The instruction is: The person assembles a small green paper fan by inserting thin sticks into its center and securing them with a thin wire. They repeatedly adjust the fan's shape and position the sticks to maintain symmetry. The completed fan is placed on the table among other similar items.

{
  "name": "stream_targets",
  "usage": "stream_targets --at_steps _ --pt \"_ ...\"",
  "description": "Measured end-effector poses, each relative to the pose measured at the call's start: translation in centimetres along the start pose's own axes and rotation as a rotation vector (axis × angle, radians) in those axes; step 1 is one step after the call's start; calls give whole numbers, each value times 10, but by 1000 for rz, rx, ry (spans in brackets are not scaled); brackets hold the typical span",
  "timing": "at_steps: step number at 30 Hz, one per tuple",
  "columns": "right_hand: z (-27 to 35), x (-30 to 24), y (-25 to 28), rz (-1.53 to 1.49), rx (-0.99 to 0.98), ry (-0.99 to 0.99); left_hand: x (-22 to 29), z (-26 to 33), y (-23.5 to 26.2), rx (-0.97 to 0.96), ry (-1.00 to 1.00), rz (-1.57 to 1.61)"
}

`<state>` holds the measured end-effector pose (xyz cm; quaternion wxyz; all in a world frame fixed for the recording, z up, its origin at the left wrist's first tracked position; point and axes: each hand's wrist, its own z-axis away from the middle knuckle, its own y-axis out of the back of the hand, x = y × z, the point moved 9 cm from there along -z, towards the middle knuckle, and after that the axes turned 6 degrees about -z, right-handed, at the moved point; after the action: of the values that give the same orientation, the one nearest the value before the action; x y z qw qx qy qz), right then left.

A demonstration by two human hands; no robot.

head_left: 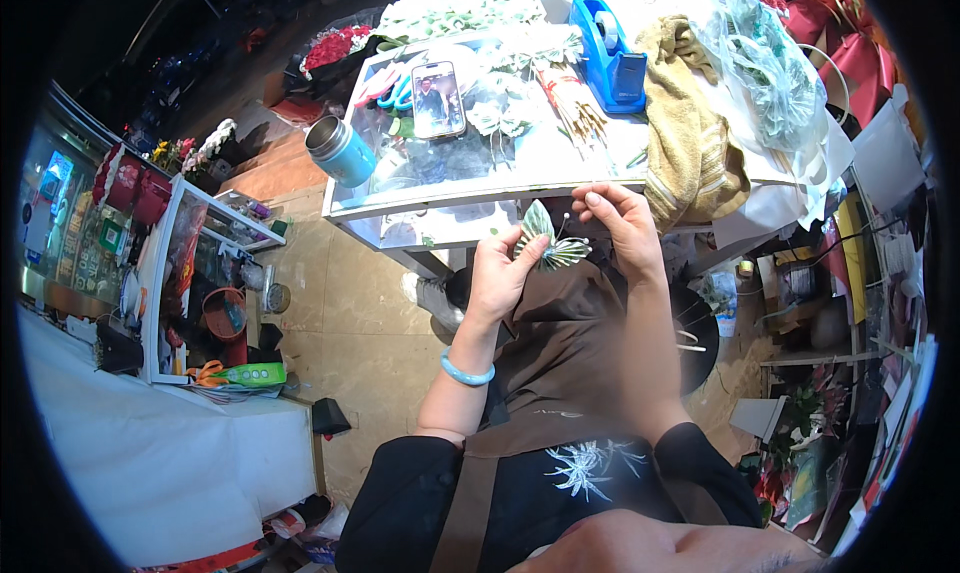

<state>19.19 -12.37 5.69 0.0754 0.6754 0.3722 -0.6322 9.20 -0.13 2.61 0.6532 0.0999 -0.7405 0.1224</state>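
Over my lap, my left hand [503, 273] pinches a pleated green-and-white butterfly [556, 252] between thumb and fingers. Its wings fan out to the right, and a thin stalk with a small tip rises from it. A pale blue bangle [467, 369] circles my left wrist. My right hand [622, 225] hovers just right of and above the butterfly, apart from its wings. Thumb and fingers there are drawn together; whatever lies between them is too small to make out.
On the glass-topped table lie a phone [438, 100], a blue tape dispenser [611, 61], a brown towel [690, 123] and a bundle of thin sticks [575, 108]. A blue tumbler [340, 151] stands at its left corner. Orange-handled scissors [208, 375] lie on the left.
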Motion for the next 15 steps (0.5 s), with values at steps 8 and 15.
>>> stream_targets --at_steps 8,15 --pt "7 20 -13 31 -169 -164 -6 0 -4 -26 45 190" --pt "12 21 -20 -34 -186 -180 -7 0 -4 -25 42 190"
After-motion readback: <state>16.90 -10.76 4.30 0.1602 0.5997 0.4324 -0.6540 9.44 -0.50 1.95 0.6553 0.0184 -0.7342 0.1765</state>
